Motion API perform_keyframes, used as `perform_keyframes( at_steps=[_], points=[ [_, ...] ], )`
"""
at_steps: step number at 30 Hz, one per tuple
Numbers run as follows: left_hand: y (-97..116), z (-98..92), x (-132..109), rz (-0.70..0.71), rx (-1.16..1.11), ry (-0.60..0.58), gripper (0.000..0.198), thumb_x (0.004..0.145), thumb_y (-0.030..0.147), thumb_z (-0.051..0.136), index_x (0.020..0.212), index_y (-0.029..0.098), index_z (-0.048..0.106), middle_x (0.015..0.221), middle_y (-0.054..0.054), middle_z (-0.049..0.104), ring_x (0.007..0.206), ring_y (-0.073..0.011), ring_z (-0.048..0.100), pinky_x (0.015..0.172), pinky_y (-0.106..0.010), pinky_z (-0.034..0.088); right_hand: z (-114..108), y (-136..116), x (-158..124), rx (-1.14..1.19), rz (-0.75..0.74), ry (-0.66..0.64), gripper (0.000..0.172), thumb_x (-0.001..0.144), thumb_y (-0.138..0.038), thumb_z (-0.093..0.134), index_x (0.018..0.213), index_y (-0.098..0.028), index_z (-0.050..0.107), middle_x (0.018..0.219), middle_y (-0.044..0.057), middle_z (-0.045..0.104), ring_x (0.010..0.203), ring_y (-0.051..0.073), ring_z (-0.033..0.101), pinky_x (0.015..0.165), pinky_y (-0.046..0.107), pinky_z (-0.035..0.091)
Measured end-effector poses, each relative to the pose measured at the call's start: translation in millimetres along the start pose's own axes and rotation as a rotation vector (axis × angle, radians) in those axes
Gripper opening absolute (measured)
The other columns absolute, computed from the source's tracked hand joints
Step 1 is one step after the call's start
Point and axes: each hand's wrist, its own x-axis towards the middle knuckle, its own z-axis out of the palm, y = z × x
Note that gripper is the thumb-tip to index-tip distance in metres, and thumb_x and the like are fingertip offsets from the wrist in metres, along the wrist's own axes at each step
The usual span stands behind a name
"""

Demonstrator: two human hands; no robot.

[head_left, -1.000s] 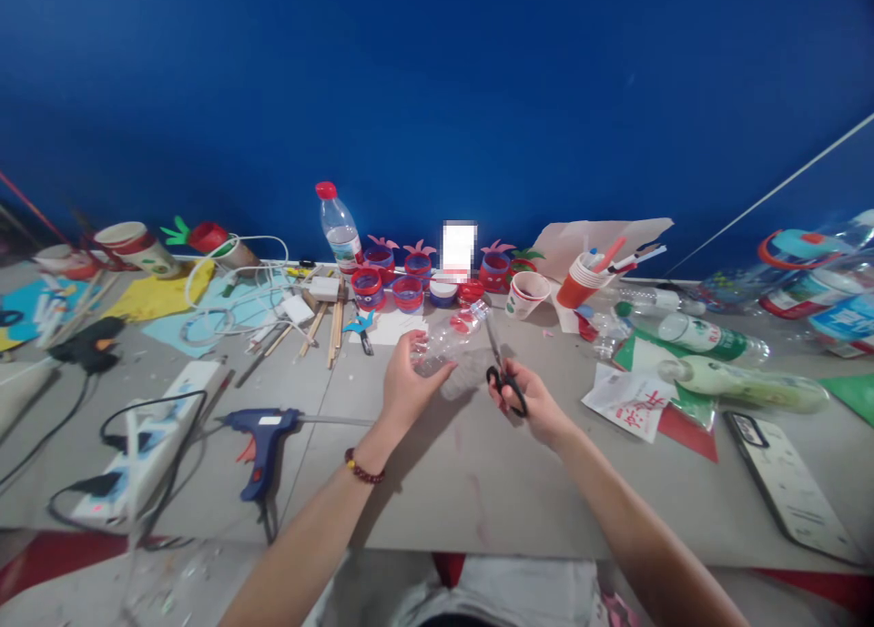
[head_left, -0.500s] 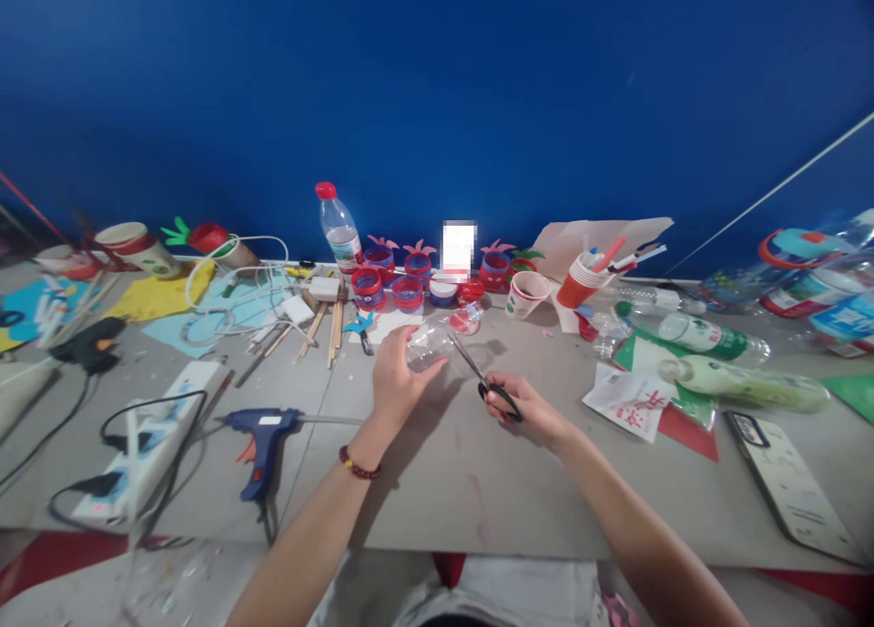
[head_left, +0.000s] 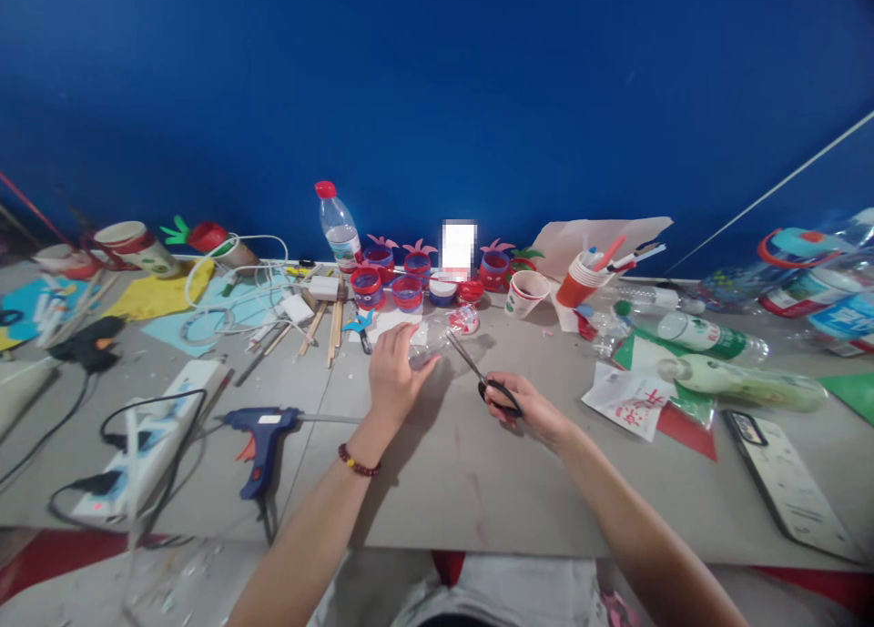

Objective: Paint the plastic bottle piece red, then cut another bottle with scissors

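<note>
My left hand [head_left: 396, 370], with a beaded bracelet on its wrist, is closed around a clear plastic bottle [head_left: 431, 332] lying sideways above the table. A red and white part shows at the bottle's far right end. In my right hand [head_left: 519, 403] is a pair of scissors [head_left: 502, 396] with black handles. Their blades point up and left and look nearly together, the tips by the bottle's right side. Whether the tips touch the plastic I cannot tell.
Red and purple decorated cups [head_left: 408, 290] line the back by the wall. A blue glue gun [head_left: 263, 431] and a power strip [head_left: 154, 436] lie left. To the right are plastic bottles [head_left: 714, 336], a phone [head_left: 785, 481] and a paper cup of pens [head_left: 580, 283].
The bottle has turned slightly in my left hand, which has shifted a little left. The scissors stay in my right hand in almost the same place.
</note>
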Motion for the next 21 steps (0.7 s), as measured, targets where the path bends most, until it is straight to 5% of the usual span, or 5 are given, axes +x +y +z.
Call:
perform_keyframes(
  at_steps=[21],
  points=[
    [-14.6, 3.2, 1.7, 0.274, 0.179, -0.006, 0.036, 0.086, 0.023, 0.067, 0.121, 0.018, 0.062, 0.115, -0.014, 0.068, 0.106, -0.0289, 0.061, 0.094, -0.044, 0.052, -9.0, -3.7, -0.5, 0.258, 0.204, -0.111, 0.054, 0.068, -0.069, 0.071, 0.063, -0.018, 0.053, 0.04, -0.009, 0.038, 0.036, 0.002, 0.018, 0.034, 0.017, 0.014]
  ],
)
